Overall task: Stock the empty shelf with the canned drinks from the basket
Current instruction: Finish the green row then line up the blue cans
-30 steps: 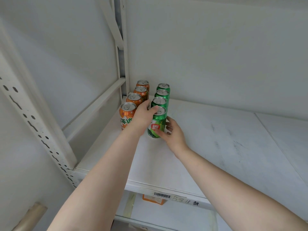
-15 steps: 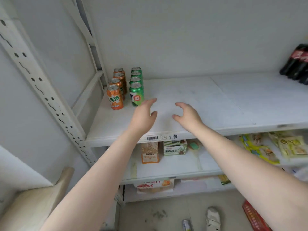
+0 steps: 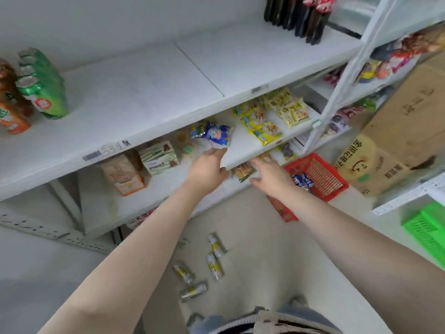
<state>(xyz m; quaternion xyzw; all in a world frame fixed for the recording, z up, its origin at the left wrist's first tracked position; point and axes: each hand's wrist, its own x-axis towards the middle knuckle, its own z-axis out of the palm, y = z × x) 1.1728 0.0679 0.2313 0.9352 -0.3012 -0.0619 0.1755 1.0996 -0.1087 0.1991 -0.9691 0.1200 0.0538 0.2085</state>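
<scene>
White metal shelf (image 3: 144, 92) has green cans (image 3: 41, 85) and orange cans (image 3: 9, 109) at its left end. Both the left hand (image 3: 207, 169) and right hand (image 3: 272, 177) are loose, holding nothing, above the red plastic basket (image 3: 320, 174). More cans (image 3: 214, 263) lie on the floor. Cans are hard, smooth and probably heavy; grab around the middle.

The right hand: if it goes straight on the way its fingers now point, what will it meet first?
Probably the small snack packet just past the fingertips of the right hand, below the edge of the snack shelf. Depth is unclear in this blurred view; the red basket lies off to its right.
</scene>
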